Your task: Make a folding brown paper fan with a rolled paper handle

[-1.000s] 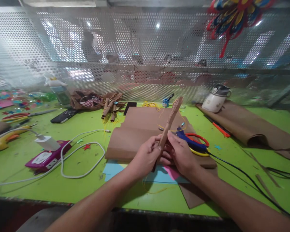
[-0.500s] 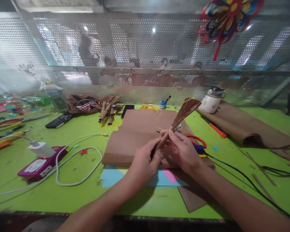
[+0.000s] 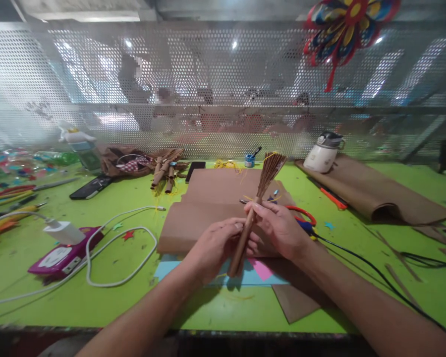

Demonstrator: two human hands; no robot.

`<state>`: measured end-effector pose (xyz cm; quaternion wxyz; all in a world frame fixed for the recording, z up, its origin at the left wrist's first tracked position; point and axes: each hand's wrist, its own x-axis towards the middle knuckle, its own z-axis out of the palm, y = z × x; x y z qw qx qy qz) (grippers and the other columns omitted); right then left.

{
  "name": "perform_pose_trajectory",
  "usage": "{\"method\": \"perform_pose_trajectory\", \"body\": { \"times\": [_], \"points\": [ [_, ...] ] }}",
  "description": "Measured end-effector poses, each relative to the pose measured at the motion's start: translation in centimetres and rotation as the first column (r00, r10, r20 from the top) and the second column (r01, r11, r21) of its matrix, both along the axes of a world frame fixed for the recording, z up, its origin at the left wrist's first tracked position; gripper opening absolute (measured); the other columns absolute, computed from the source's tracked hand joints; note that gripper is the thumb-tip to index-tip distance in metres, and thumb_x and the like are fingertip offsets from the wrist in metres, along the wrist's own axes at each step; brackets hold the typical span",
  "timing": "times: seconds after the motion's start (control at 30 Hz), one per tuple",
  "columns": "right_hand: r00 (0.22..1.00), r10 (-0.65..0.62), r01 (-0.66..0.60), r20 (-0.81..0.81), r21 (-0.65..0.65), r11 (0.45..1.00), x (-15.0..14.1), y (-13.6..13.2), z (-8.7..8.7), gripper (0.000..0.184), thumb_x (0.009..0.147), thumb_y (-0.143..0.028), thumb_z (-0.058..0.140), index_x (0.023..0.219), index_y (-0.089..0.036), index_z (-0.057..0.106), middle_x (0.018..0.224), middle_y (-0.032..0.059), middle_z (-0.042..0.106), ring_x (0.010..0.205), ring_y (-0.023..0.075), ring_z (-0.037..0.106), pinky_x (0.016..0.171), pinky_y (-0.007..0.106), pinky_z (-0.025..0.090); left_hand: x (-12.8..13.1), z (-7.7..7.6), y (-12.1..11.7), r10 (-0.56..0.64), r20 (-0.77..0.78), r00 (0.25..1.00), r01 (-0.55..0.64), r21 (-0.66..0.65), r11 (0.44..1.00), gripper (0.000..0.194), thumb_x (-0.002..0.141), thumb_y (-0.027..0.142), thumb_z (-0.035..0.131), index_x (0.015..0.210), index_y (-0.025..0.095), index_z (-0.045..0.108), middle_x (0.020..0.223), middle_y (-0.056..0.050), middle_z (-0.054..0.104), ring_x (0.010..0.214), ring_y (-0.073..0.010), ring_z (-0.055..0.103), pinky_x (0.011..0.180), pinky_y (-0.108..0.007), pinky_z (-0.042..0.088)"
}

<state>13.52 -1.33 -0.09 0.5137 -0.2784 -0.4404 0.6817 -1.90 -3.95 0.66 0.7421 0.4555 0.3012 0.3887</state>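
A small broom of brown paper (image 3: 269,173), with fanned bristles and a rolled handle, tilts up and to the right above the paper sheets. Yellow thread is at its bristle tips and neck. My right hand (image 3: 280,228) is closed on it, thumb and fingers pinching just below the neck. From the left, my left hand (image 3: 217,245) is curled against the handle, its fingertips partly hidden there. Beneath lies folded brown paper (image 3: 188,225) over blue paper (image 3: 167,270) with a pink piece (image 3: 262,269). Scissors with red-and-blue handles (image 3: 303,214) are beside my right hand.
More paper brooms (image 3: 167,171), a phone (image 3: 195,170) and a blue jar (image 3: 250,159) line the back. A white bottle (image 3: 321,152) stands on rolled brown paper (image 3: 401,193). A purple power strip (image 3: 65,255) with a white cable (image 3: 121,285) lies left.
The broom has swung more upright, and its bristle end has moved left. The lower handle now shows in front of my hands. My left thumb no longer shows across it.
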Motion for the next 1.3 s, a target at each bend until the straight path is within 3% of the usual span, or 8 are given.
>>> {"method": "perform_pose_trajectory", "body": {
  "times": [0.13, 0.43, 0.6, 0.8, 1.0, 1.17, 1.3],
  "points": [
    [0.975, 0.214, -0.216, -0.061, -0.044, 0.975, 0.63, -0.14, 0.64, 0.016, 0.085, -0.033, 0.054, 0.090, -0.018, 0.059, 0.057, -0.0025, 0.054, 0.043, 0.0120, 0.051, 0.042, 0.027, 0.045, -0.52, 0.14, 0.17, -0.098, 0.080, 0.992, 0.104, -0.070, 0.992, 0.026, 0.083, 0.021, 0.055, 0.105, 0.009, 0.064, 0.093, -0.014, 0.067, 0.080, -0.0183, 0.062, 0.084, -0.036, 0.045],
    [0.919, 0.365, -0.375, -0.148, -0.042, 0.926, 1.10, -0.19, 0.80, 0.015, 0.086, -0.023, 0.055, 0.091, -0.012, 0.062, 0.067, -0.0011, 0.056, 0.052, 0.0081, 0.052, 0.050, 0.024, 0.046, -0.29, 0.26, 0.04, -0.094, 0.081, 0.992, 0.101, -0.085, 0.991, 0.019, 0.079, 0.020, 0.064, 0.096, 0.013, 0.069, 0.088, -0.007, 0.068, 0.079, -0.0130, 0.061, 0.080, -0.027, 0.042],
    [0.931, 0.347, -0.357, -0.113, -0.074, 0.931, 0.98, -0.24, 0.86, 0.019, 0.083, -0.029, 0.059, 0.093, -0.012, 0.063, 0.062, -0.0020, 0.058, 0.051, 0.0089, 0.052, 0.052, 0.025, 0.049, -0.24, 0.40, 0.17, -0.069, 0.059, 0.996, 0.075, -0.110, 0.991, 0.017, 0.074, 0.020, 0.069, 0.090, 0.014, 0.070, 0.083, -0.005, 0.067, 0.074, -0.0120, 0.060, 0.076, -0.026, 0.041],
    [0.954, 0.285, -0.291, -0.091, -0.068, 0.954, 0.53, -0.21, 1.01, 0.018, 0.083, -0.028, 0.059, 0.089, -0.011, 0.064, 0.051, -0.0055, 0.051, 0.044, 0.0071, 0.047, 0.045, 0.021, 0.046, -0.24, 0.02, 0.46, -0.099, 0.075, 0.992, 0.105, -0.080, 0.991, 0.019, 0.079, 0.019, 0.064, 0.096, 0.013, 0.069, 0.086, -0.006, 0.067, 0.077, -0.0116, 0.060, 0.077, -0.026, 0.042],
    [0.949, 0.304, -0.308, -0.088, -0.041, 0.950, 0.59, 0.05, 0.70, 0.019, 0.083, -0.029, 0.059, 0.089, -0.012, 0.063, 0.056, -0.0045, 0.053, 0.042, 0.0062, 0.046, 0.042, 0.020, 0.044, 0.05, -0.24, 0.49, -0.127, 0.066, 0.990, 0.134, -0.107, 0.985, 0.016, 0.080, 0.022, 0.063, 0.091, 0.011, 0.069, 0.088, -0.008, 0.067, 0.079, -0.0136, 0.060, 0.080, -0.028, 0.044],
    [0.926, 0.350, -0.362, -0.140, -0.067, 0.930, 0.76, 0.29, 0.49, 0.019, 0.085, -0.031, 0.057, 0.091, -0.014, 0.061, 0.048, -0.0084, 0.044, 0.038, 0.0070, 0.045, 0.041, 0.020, 0.042, 0.21, -0.37, 0.47, -0.118, 0.070, 0.991, 0.123, -0.089, 0.988, 0.020, 0.080, 0.020, 0.064, 0.097, 0.011, 0.068, 0.088, -0.009, 0.068, 0.080, -0.0143, 0.061, 0.079, -0.027, 0.045],
    [0.931, 0.340, -0.352, -0.134, -0.078, 0.933, 0.66, 0.45, 0.64, 0.020, 0.085, -0.033, 0.055, 0.092, -0.016, 0.060, 0.049, -0.0073, 0.046, 0.037, 0.0073, 0.043, 0.038, 0.020, 0.041, 0.23, -0.46, 0.42, -0.126, 0.062, 0.990, 0.132, -0.098, 0.986, 0.022, 0.080, 0.021, 0.063, 0.100, 0.012, 0.067, 0.090, -0.010, 0.068, 0.085, -0.0156, 0.062, 0.084, -0.029, 0.045]
  ]
}}
